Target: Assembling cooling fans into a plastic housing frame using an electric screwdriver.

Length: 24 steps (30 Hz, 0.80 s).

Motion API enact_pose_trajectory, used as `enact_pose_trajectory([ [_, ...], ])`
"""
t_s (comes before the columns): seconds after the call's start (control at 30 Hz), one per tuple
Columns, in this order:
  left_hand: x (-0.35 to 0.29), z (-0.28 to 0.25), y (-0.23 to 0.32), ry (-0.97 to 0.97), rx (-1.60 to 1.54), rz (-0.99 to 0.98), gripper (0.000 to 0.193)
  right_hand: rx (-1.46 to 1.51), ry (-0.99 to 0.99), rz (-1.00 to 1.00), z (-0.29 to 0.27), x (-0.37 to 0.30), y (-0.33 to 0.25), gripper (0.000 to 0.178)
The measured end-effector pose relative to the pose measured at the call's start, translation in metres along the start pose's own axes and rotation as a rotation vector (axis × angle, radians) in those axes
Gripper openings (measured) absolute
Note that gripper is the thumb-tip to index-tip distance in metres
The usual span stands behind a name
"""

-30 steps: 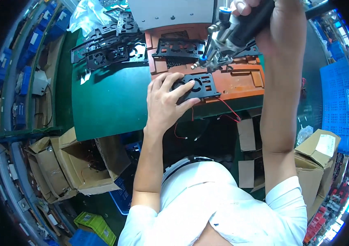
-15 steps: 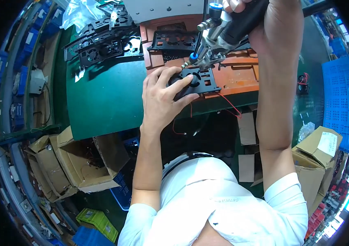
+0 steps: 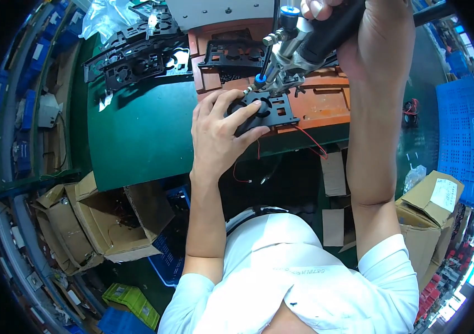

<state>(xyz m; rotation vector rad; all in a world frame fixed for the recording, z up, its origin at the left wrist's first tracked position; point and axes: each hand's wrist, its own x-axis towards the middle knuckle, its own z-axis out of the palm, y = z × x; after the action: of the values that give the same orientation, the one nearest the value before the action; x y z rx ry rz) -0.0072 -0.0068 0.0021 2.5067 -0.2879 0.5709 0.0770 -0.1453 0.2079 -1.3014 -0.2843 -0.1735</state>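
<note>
My left hand (image 3: 219, 119) presses a small black fan onto a black bracket plate (image 3: 279, 111), its fingers closed around the fan's edge. Most of the fan is hidden under the hand. Red wires (image 3: 311, 139) hang from the plate past the table's front edge. My right hand (image 3: 354, 58) is wrapped round the thick black body of an automatic screwdriver (image 3: 334, 30), partly cut off by the top of the view. The driver's metal head (image 3: 281, 78), with blue-ringed air fittings, points down at the plate just beyond my left fingertips. Whether its tip touches is hidden.
The plate lies on an orange fixture (image 3: 326, 103) on the green table (image 3: 131, 150). Another black bracket (image 3: 234, 54) lies behind. Several brackets (image 3: 137, 64) are stacked at the back left. A loose fan (image 3: 410, 116) lies right. Cardboard boxes (image 3: 117, 222) stand below the table's edge.
Both hands, the fan and the screwdriver keep nearly the same places. The whole view has shifted very slightly, and my left elbow has moved a little to the right.
</note>
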Motion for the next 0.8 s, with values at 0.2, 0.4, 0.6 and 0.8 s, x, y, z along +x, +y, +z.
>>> enact_pose_trajectory([
  [0.2,0.0,-0.001,-0.003,-0.003,-0.007,0.016,0.047,-0.012,-0.031,-0.027,-0.006,0.008,0.01,0.019],
  [0.4,0.004,-0.002,-0.002,0.0,0.006,0.062,0.047,-0.095,-0.003,-0.027,0.0,0.004,0.006,0.02],
  [0.6,0.003,-0.003,-0.001,0.009,0.016,0.058,0.045,-0.111,-0.045,-0.007,0.007,0.001,0.006,0.015],
  [0.8,0.0,-0.008,-0.002,-0.008,0.0,0.04,0.046,-0.039,-0.057,0.043,0.008,0.0,0.009,0.017],
])
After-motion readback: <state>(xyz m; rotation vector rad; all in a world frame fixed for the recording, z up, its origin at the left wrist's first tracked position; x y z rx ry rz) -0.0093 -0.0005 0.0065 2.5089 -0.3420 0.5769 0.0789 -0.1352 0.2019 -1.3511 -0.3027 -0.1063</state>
